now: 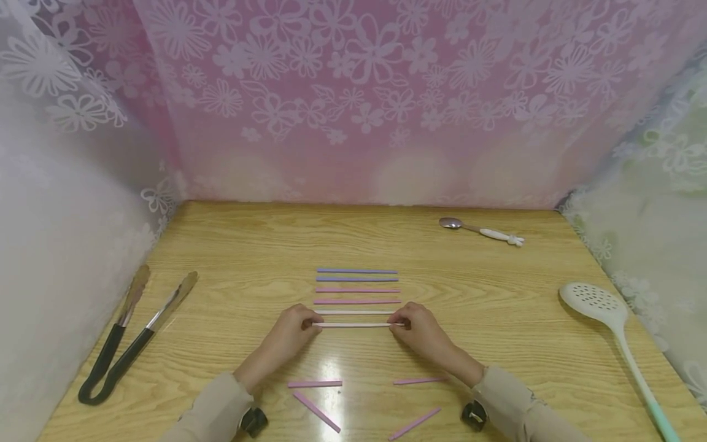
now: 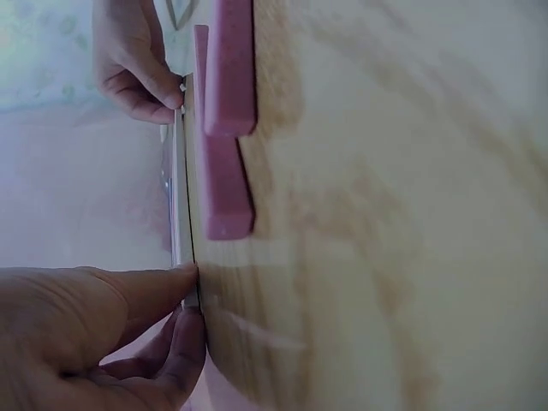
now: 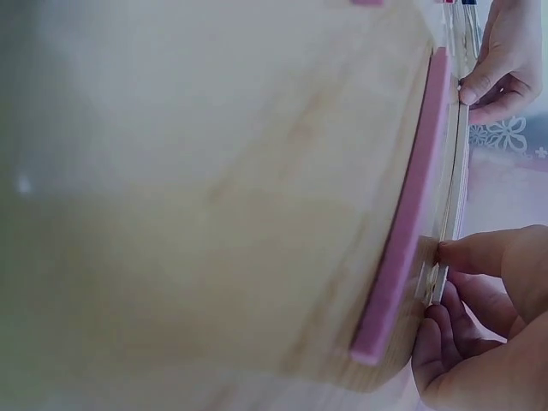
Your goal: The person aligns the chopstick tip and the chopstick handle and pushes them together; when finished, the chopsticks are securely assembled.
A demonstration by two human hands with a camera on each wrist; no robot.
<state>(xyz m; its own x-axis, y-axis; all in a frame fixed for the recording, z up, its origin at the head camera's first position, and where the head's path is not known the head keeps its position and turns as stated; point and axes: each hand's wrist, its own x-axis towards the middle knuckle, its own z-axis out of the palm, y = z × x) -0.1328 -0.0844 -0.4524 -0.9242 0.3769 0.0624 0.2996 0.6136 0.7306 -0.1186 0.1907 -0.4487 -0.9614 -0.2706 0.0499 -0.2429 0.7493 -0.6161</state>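
Observation:
Low over the table, a thin white chopstick (image 1: 356,325) lies crosswise between my two hands. My left hand (image 1: 293,324) pinches its left end between thumb and fingers, and my right hand (image 1: 418,325) pinches the right end. Just beyond it a second white chopstick (image 1: 353,312) runs parallel, partly behind the fingertips. Farther back follow two pink chopsticks (image 1: 358,301) and two blue chopsticks (image 1: 356,279), all in one stack of level rows. In the left wrist view, the held stick (image 2: 192,295) shows edge-on at the fingertips.
Nearer me lie several shorter pink sticks, among them a slanted one (image 1: 317,411) at left and another (image 1: 415,423) at right. Black-handled tongs (image 1: 129,347) rest at far left. A spoon (image 1: 475,229) lies at back right, a slotted white ladle (image 1: 599,307) at the right edge. Floral cloth (image 1: 364,110) hangs behind.

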